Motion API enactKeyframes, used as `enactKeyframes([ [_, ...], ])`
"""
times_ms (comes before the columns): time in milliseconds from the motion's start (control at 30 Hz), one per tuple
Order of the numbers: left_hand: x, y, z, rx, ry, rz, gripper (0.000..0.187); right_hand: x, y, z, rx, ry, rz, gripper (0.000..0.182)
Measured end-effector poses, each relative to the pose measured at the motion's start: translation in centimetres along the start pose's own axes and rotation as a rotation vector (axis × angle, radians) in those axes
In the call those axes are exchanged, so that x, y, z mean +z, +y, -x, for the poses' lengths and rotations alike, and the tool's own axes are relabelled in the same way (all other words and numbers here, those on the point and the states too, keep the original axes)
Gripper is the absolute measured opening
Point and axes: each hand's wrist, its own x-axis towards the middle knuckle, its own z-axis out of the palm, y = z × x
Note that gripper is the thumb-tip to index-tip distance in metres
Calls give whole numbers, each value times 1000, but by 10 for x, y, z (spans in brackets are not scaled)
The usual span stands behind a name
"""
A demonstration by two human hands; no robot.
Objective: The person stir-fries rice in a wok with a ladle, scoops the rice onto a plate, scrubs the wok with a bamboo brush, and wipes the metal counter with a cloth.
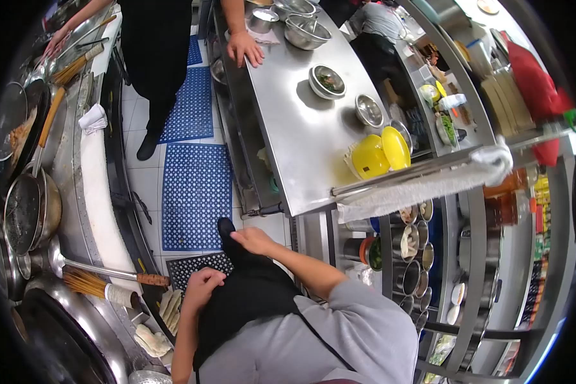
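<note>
My left hand [203, 286] is in front of the black apron [249, 291], fingers curled in, with nothing visible in it. It is close to the ladle's [109, 272] wooden handle end but apart from it. My right hand [253, 241] hangs over the floor by my shoe [226, 227]. Its thumb points left, the other fingers are mostly hidden, and no object shows in it. Beside my left arm lie folded cloths [170, 312] and a bamboo brush [96, 286] at the stove edge.
Woks [29, 211] line the stove at left. On the steel table [288, 128] are metal bowls [328, 82] and a yellow container [370, 157]; a white towel [422, 195] hangs on its rail. Another person [155, 57] stands ahead, a hand on the table. Blue mats [195, 192] cover the aisle.
</note>
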Motion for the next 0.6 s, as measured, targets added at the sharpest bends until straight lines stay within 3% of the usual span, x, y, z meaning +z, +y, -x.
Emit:
enactKeyframes([
  [167, 26, 6, -19, 1, -178, 35, 39, -25, 45, 113, 282, 326, -112, 52],
  [300, 59, 35, -29, -62, -293, 23, 49, -67, 34, 193, 352, 852, -106, 31],
  [367, 76, 55, -28, -103, -347, 2, 49, -87, 41, 207, 118, 1219, -215, 16],
  [433, 91, 71, -29, -12, -413, -46, 46, -117, 42, 212, 100, 1476, -364, 26],
  [533, 116, 96, -39, 70, -498, -47, 37, -168, 11, 201, -38, 1676, -536, 40],
  [567, 127, 103, -44, 135, -497, -19, 34, -183, 7, 193, -62, 1729, -488, 33],
  [600, 140, 110, -51, 201, -494, 11, 32, -191, 34, 192, -37, 1590, -245, 31],
])
